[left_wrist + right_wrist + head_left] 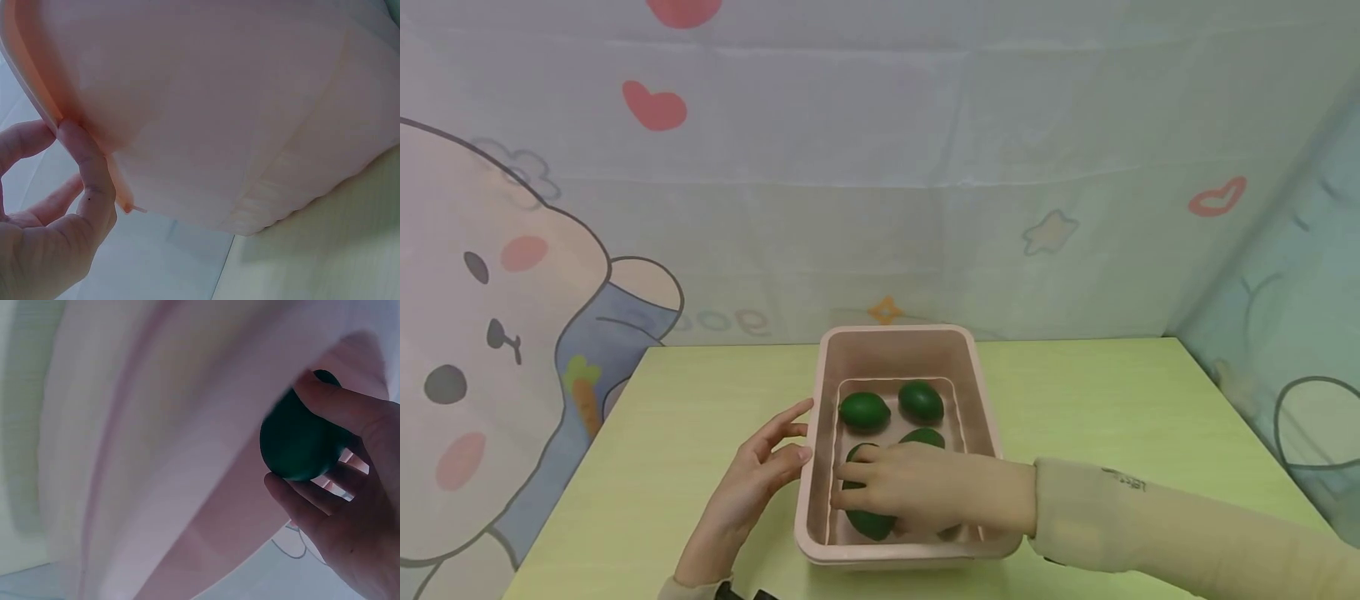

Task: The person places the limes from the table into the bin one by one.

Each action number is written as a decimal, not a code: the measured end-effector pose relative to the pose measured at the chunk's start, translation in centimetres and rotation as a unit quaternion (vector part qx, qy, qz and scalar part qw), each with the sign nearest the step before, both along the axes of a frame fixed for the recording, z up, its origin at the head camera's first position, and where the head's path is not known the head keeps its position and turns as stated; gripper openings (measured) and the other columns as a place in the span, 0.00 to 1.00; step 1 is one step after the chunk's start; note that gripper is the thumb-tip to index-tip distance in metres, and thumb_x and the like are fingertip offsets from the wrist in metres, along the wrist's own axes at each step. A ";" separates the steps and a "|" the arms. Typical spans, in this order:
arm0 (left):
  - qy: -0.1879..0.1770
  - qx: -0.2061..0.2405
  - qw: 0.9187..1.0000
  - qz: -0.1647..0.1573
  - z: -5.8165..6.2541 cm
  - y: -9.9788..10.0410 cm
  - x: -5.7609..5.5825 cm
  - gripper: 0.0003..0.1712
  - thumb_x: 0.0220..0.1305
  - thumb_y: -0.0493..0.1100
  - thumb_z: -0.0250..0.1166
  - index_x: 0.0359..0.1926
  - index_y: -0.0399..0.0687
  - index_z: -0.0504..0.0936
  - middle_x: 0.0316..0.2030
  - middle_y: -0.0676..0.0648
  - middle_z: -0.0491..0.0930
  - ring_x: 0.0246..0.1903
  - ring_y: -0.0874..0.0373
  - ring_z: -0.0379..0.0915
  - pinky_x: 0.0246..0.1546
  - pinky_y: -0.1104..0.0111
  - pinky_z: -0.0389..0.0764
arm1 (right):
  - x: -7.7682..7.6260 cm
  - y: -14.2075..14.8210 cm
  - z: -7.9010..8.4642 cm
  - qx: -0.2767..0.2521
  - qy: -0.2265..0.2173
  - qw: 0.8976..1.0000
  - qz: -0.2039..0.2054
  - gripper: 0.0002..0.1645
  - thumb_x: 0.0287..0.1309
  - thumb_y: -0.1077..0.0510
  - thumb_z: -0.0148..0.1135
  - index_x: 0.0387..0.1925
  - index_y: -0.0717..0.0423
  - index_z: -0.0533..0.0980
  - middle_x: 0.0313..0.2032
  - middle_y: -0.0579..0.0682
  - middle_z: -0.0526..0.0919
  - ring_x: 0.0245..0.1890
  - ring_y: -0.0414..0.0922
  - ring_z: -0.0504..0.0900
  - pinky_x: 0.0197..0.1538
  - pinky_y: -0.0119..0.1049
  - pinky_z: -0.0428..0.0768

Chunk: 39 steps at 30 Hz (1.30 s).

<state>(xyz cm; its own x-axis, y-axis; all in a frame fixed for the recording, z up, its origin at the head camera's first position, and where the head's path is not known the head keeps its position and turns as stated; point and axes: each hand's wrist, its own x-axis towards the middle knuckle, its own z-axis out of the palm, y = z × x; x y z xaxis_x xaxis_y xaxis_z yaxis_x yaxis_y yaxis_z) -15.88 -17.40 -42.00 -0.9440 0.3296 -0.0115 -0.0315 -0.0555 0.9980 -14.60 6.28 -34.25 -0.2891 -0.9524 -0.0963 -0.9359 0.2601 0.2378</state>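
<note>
A pale pink plastic bin (895,552) stands on the table with several green limes inside. Two limes, a left one (863,412) and a right one (921,402), lie toward its far end. Another lime (923,437) is partly covered by my right hand (898,483). That hand reaches down over the right wall, its fingers and thumb around a lime (300,440) near the bin's left side. Close below those fingers shows more green (871,525). Outside the bin, my left hand (752,479) touches the left rim (28,72) with thumb and fingertips, holding nothing else.
The light green table (1090,400) extends on both sides of the bin. Behind it hangs a printed cloth (880,167) with hearts, a star and a bear, and more cloth (1307,333) hangs along the right side.
</note>
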 end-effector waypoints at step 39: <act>-0.016 -0.031 0.999 0.031 0.9 -0.1 0.4 0.38 0.66 0.39 0.59 0.73 0.56 0.56 0.53 0.41 0.68 0.44 0.55 0.80 0.47 0.66 0.80 | -1.6 4.0 2.9 -0.133 -0.075 0.979 -0.137 0.30 0.58 0.42 0.64 0.61 0.44 0.72 0.61 0.45 0.75 0.63 0.46 0.72 0.63 0.44 0.73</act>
